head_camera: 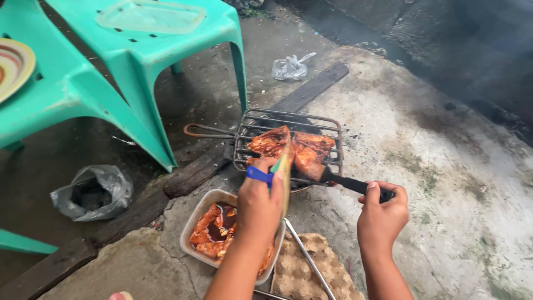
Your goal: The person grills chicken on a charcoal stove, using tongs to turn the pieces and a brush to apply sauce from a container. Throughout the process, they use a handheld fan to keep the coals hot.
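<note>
My left hand (259, 204) grips a basting brush by its blue handle (259, 175), bristles pointing up over the meat. My right hand (382, 214) holds a black-handled utensil (355, 185) whose tip lies under a marinated meat piece (307, 158). Two or three reddish-orange pieces (271, 141) lie on a wire grill rack (327, 123) set low on the concrete ground. Just below my left hand sits a plastic container (194, 222) of marinated meat in dark sauce.
Metal tongs (308, 255) lie across a cardboard egg tray (327, 278). Two teal plastic stools (139, 61) stand at left, one bearing a clear lid (150, 16), the other a striped plate (14, 64). A grey bag (94, 191), clear bag (288, 68) and dark planks (311, 89) lie around.
</note>
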